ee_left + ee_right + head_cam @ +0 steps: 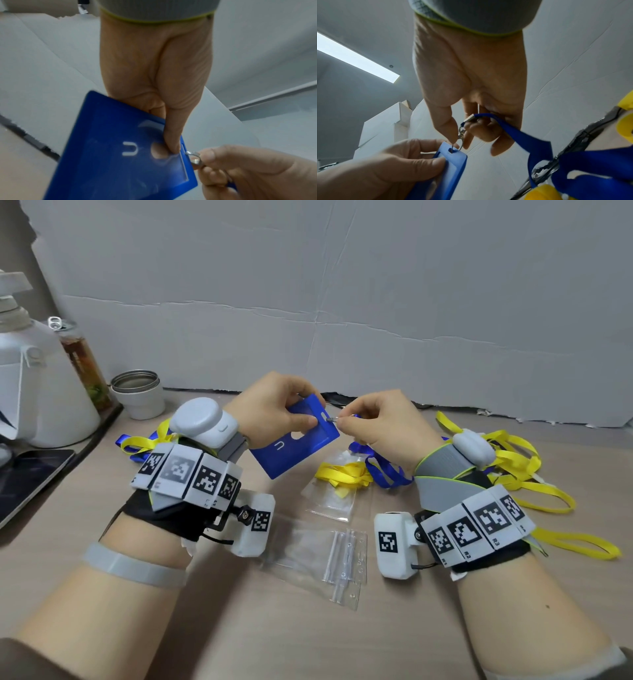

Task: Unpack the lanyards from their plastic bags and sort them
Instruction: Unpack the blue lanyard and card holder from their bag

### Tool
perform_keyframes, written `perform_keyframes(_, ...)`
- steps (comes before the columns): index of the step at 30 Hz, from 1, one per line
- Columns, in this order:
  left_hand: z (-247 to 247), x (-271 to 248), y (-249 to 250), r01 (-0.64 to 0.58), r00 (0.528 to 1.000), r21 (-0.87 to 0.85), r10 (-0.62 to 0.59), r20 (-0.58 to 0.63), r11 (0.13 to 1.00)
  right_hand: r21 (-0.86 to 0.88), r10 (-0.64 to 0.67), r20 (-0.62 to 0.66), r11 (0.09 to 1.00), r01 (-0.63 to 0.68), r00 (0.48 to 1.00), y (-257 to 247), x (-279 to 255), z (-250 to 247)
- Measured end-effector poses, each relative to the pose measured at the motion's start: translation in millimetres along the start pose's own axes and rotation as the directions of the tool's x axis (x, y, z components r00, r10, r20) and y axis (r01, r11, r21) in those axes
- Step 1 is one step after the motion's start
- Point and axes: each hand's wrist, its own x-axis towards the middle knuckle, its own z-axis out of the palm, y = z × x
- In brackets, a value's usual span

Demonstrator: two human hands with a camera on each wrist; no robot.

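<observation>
The blue badge holder (297,436) was held above the table (239,628), pinched near its slotted top edge by the thumb and fingers of the left hand (274,405). The metal clip (462,133) of the blue lanyard (383,470) was pinched between the thumb and forefinger of the right hand (373,422), and its hook was seen passing through the holder's slot in the right wrist view. The strap trailed down from the right hand to the table.

The step in hand was judged to be the engaging or releasing of the clip at the slot; which of the two could not be told. For a clean result, the holder should be kept steady by the left hand, gripped close to the slot so that the thin plastic is not flexed. The clip's spring gate should be pressed fully open before the hook is moved, and the hook guided along the slot's length, not twisted against its edge. The strap should be left slack so that no pull acts on the clip.

A bagged yellow lanyard (342,474) lay on the table below the hands, with empty clear bags (318,553) nearer the person. Loose yellow lanyards (534,477) lay at the right, and a blue and yellow pair (137,443) at the left.
</observation>
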Motion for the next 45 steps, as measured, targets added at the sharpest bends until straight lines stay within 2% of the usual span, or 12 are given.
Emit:
perform_keyframes(6,-0.5,0.2,3.9,-0.04,0.999,0.101,0.037,0.032,0.994,0.017,0.022,-0.037,1.0,-0.021,0.999,-3.4,-1.6,1.2)
perform_keyframes(12,-2.2,-1.5,4.8,-0.083,0.995,0.155,0.072,0.076,0.984,0.043,0.017,0.014,0.999,-0.018,1.0,-7.2,-4.9,-1.4)
perform_keyframes(15,-4.9,-3.3,4.4,-0.113,0.989,0.106,0.102,0.106,0.988,0.156,0.067,0.069,0.985,-0.077,0.995,-5.1,-3.7,-2.0)
perform_keyframes(19,-7.1,-4.0,3.5,-0.159,0.979,0.042,0.153,0.135,0.986,0.358,0.107,0.182,0.919,-0.167,0.978,0.3,-1.2,-2.1)
perform_keyframes(23,-7.3,-4.3,4.8,-0.171,0.977,0.008,0.169,0.128,0.985,0.418,0.108,0.197,0.89,-0.183,0.975,-0.7,-1.6,-0.1)
perform_keyframes(30,-7.9,-8.1,10.9,-0.117,0.98,-0.026,0.119,0.157,0.993,0.316,0.117,0.039,0.941,-0.123,0.992,2.0,-2.0,3.5)
perform_keyframes(35,-11.3,-8.5,10.9,-0.051,0.988,-0.021,0.054,0.142,0.998,0.255,0.088,0.019,0.963,-0.09,0.996,-1.8,-4.2,3.2)
perform_keyframes(39,-8.5,-7.2,13.9,-0.055,0.994,-0.022,0.057,0.096,0.998,0.194,0.03,-0.01,0.981,-0.028,0.999,-7.2,-6.3,5.3)
perform_keyframes(45,0.2,-2.4,16.0,-0.074,0.997,0.109,0.072,0.021,0.991,0.155,0.007,-0.024,0.988,-0.003,1.0,-4.8,-4.1,5.9)
